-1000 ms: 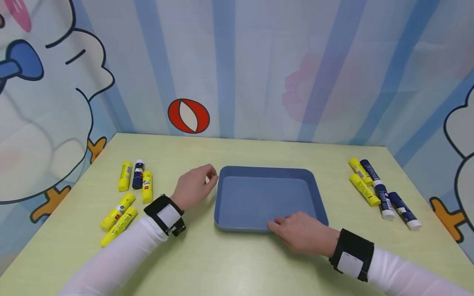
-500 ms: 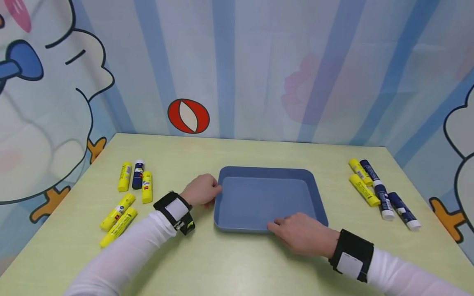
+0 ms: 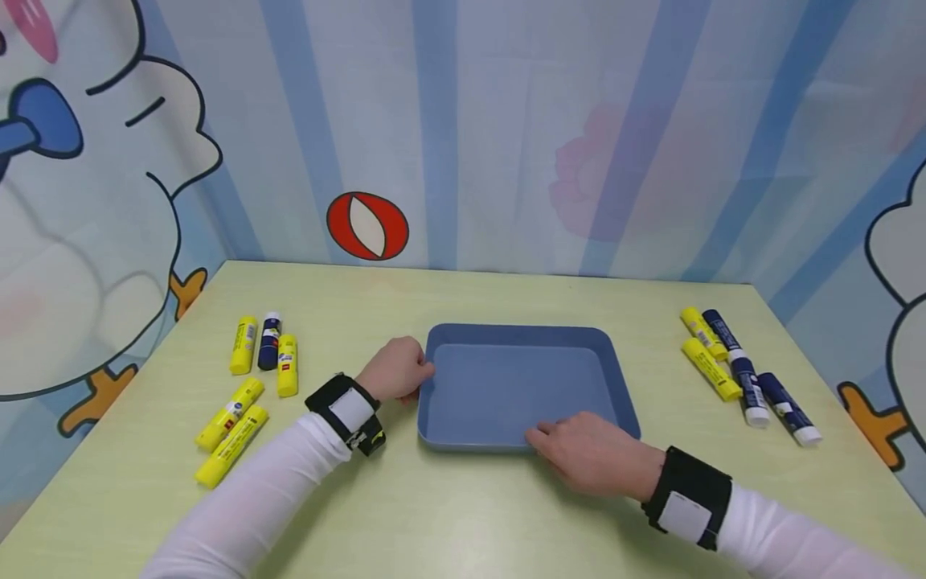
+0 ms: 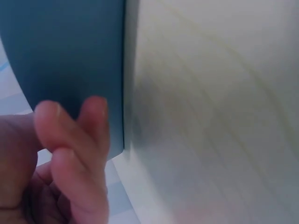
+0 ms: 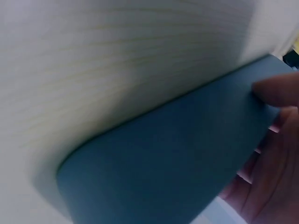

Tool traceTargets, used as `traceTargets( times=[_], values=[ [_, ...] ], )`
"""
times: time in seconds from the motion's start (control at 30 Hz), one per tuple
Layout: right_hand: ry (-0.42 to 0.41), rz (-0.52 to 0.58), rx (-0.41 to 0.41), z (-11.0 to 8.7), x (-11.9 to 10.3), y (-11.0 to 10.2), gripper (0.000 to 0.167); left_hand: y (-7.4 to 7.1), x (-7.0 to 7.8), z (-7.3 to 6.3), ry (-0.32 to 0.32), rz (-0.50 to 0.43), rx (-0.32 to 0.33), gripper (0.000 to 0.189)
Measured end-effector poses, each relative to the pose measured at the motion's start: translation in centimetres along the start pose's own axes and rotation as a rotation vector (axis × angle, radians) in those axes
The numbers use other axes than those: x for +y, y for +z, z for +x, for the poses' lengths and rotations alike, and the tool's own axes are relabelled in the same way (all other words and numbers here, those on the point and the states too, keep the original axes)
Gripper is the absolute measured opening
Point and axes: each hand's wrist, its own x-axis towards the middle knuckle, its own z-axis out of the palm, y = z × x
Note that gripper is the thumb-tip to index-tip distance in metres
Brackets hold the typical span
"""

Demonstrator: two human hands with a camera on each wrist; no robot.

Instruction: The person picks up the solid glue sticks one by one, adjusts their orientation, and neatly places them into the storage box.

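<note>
A shallow blue-grey rectangular tray [image 3: 521, 386] lies flat on the pale table, with nothing in it. At its left rim, my left hand [image 3: 394, 370] pinches the edge. The left wrist view shows its curled fingers [image 4: 77, 154] against the tray's outer wall [image 4: 70, 51] and the thumb at the rim. My right hand [image 3: 593, 454] grips the near rim, right of the middle. In the right wrist view its thumb [image 5: 278, 90] presses the outer wall, while the other fingers pass over the rim, their tips hidden.
Several yellow glue sticks [image 3: 243, 344] and a navy one [image 3: 270, 342] lie at the left of the table. More yellow [image 3: 711, 370] and navy glue sticks [image 3: 790, 410] lie at the right. A printed cloth backdrop [image 3: 492, 145] stands behind the table's far edge.
My left hand has moved right and slightly nearer, from beside the tray onto its left rim, and has taken hold. My right hand keeps its hold; the tray looks still.
</note>
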Motion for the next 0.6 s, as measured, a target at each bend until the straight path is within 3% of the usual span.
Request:
traceTargets(
  times=[0.13, 0.27, 0.43, 0.6],
  values=[
    [0.08, 0.119, 0.022, -0.6, 0.1, -1.0, 0.015, 0.1, 0.4, -0.3, -0.02, 0.002, 0.001, 0.046],
    [0.163, 0.202, 0.143, -1.7, 1.3, -2.4, 0.025, 0.3, 0.3, -0.3, -0.022, 0.006, 0.006, 0.046],
    [0.325, 0.17, 0.293, -3.6, 4.4, -4.0, 0.031, 0.1, 0.4, -0.4, -0.016, 0.016, 0.019, 0.046],
    [0.545, 0.137, 0.337, -6.5, 8.4, -4.7, 0.041, -0.2, 0.6, -0.5, -0.005, 0.01, 0.018, 0.046]
  ],
)
